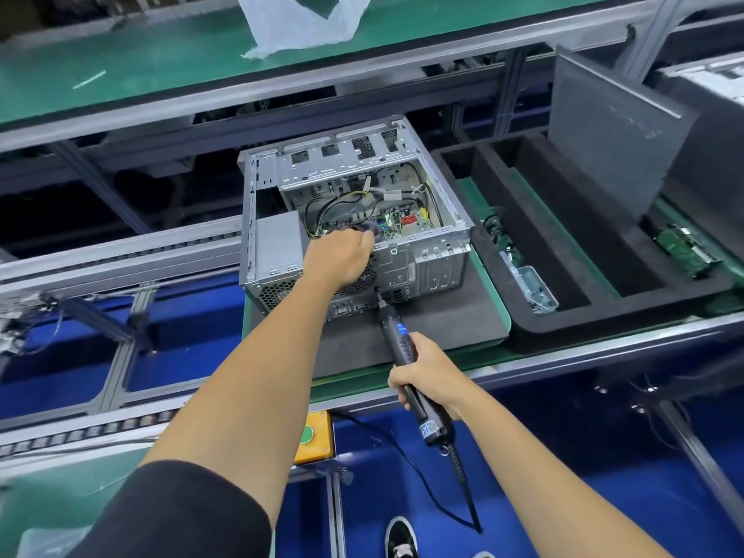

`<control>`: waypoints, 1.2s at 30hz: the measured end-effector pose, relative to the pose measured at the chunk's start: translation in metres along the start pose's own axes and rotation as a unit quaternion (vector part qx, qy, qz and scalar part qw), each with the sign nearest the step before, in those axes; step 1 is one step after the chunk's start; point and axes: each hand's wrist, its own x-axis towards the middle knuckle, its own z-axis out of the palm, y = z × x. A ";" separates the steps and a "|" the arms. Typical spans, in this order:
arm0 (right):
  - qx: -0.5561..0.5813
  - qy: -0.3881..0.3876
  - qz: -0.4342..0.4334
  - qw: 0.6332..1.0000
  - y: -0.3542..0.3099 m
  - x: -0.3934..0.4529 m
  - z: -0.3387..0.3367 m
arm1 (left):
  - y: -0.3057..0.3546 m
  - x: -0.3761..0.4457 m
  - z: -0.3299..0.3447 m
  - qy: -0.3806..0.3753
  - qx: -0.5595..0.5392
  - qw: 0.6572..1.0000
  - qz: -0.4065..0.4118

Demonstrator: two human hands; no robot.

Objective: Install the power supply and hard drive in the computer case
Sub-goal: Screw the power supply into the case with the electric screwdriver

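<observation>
The computer case [354,219] lies open on the dark foam pad [422,328], the grey power supply [278,243] seated in its left corner. The right hand [422,372] is wrapped round the electric screwdriver [402,348], bit at the rear panel. The left hand [340,257] reaches over the rim, fingers curled, seemingly bracing the case (what they hold is hidden). The supply looks heavy and rigid: grip its flat sides.

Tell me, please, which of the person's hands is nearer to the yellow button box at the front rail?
Right. The right hand grips the electric screwdriver just above the yellow button box; the left hand is farther up, at the computer case.
</observation>
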 end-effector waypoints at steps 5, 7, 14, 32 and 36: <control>0.008 0.001 0.001 1.000 0.002 0.000 -0.003 | 0.000 0.000 0.000 0.002 0.003 1.000 -0.001; 0.008 0.005 0.001 1.000 0.002 0.001 -0.004 | 0.000 0.000 0.000 0.003 0.003 1.000 0.001; 0.001 0.005 0.003 1.000 -0.003 0.004 0.001 | 0.000 -0.001 -0.001 0.007 0.010 1.000 0.007; -0.027 0.029 -0.009 0.999 -0.006 0.006 0.003 | 0.000 -0.002 0.000 0.006 0.000 1.000 0.004; -0.037 0.029 -0.011 0.999 -0.006 0.006 0.003 | 0.000 -0.002 0.000 0.001 -0.010 1.000 0.003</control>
